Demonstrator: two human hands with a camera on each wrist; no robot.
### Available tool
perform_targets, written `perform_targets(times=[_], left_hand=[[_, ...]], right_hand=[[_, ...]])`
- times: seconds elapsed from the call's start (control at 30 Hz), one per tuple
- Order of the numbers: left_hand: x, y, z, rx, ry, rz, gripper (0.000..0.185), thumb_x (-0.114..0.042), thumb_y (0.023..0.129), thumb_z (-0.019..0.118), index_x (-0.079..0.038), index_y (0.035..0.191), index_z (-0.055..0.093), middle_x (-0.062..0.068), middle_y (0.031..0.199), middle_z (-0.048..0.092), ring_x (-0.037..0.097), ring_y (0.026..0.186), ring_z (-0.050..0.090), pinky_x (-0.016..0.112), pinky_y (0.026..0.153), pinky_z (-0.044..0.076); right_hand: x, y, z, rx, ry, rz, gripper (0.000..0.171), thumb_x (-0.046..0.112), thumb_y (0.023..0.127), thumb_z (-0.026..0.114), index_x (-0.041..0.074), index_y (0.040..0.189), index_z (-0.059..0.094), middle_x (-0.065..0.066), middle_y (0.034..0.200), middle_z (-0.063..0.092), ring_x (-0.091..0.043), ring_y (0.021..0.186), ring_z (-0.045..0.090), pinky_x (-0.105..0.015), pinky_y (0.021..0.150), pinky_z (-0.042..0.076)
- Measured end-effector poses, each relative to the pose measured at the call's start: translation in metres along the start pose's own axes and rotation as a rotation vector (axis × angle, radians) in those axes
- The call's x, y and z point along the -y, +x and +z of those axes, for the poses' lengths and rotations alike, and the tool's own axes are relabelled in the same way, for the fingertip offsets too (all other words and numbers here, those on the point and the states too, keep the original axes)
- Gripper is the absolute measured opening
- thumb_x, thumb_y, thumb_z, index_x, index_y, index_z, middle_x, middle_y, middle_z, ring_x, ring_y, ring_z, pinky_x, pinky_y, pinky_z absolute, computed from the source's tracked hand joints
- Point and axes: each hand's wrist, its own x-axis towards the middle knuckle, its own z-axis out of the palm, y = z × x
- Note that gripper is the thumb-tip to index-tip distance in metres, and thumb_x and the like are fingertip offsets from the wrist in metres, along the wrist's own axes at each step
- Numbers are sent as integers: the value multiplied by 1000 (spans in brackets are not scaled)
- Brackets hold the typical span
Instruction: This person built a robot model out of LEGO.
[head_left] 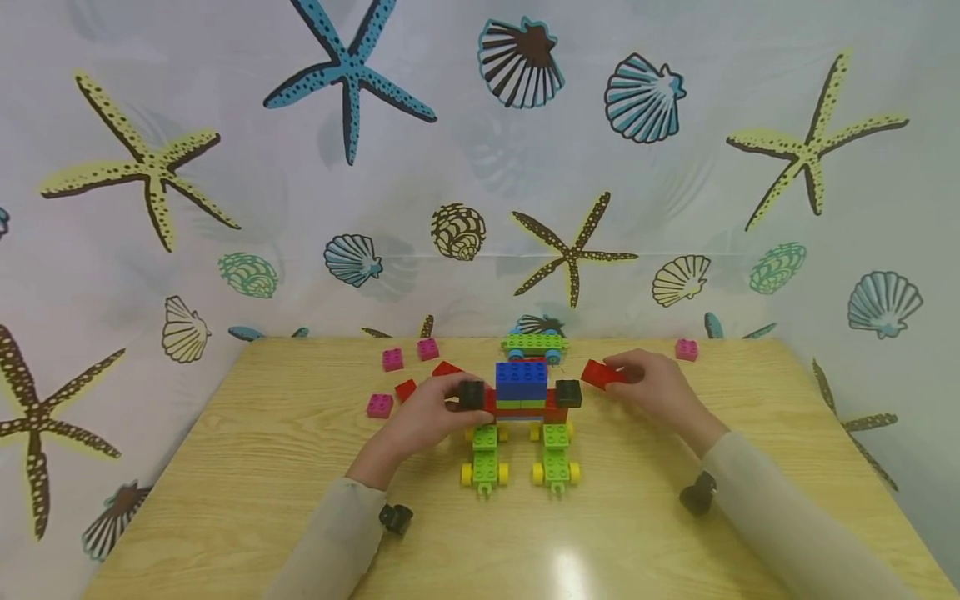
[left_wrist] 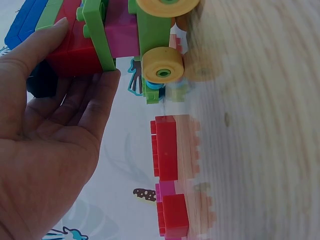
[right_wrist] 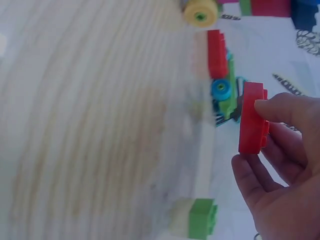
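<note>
- A light wooden table [head_left: 247, 467] is carrying a scatter of toy bricks in front of a seashell-print backdrop.
- A brick model [head_left: 522, 417] on two green wheeled bases is standing at the table's centre.
- A green wheeled cart [head_left: 534, 343] is sitting behind it at the far edge.
- Pink bricks [head_left: 392, 359] and small red bricks [head_left: 406, 389] are lying to the left.
- Another pink brick [head_left: 686, 349] is lying far right.

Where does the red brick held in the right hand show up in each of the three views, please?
Head: red brick right of centre, pinched by the right hand, beside the model.
Left wrist: not in it; the red bricks there lie loose on the table.
Right wrist: right of centre, held upright between the fingers.
Shared landmark: the model's yellow wheel.
</note>
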Motion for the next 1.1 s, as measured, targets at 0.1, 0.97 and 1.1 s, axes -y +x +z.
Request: perform_targets(times=[0.1, 0.97, 1.1], left_hand=[[1, -1, -1, 5, -4, 10, 51, -27, 99, 88, -17, 146, 70, 9, 143, 72, 34, 133, 70, 51, 114, 63], [3, -2, -2, 16, -3, 31, 50, -28, 100, 88, -17, 145, 71, 9, 142, 72, 33, 132, 71, 50, 114, 63], [3, -2, -2, 16, -3, 32, 50, -28, 100, 88, -17, 145, 71, 8, 142, 72, 33, 133, 70, 51, 114, 63]], right_hand=[[12, -4, -3, 4, 9, -28, 44, 15, 104, 79, 6, 147, 71, -21, 149, 72, -41, 130, 73, -56, 113, 62], [92, -25, -35, 16, 37, -260, 37, 15, 105, 78, 8, 141, 76, -13, 138, 76, -34, 124, 76, -54, 110, 64], [104, -30, -34, 40, 56, -295, 36, 15, 105, 77, 9, 141, 77, -13, 140, 75, -33, 125, 75, -55, 113, 62]])
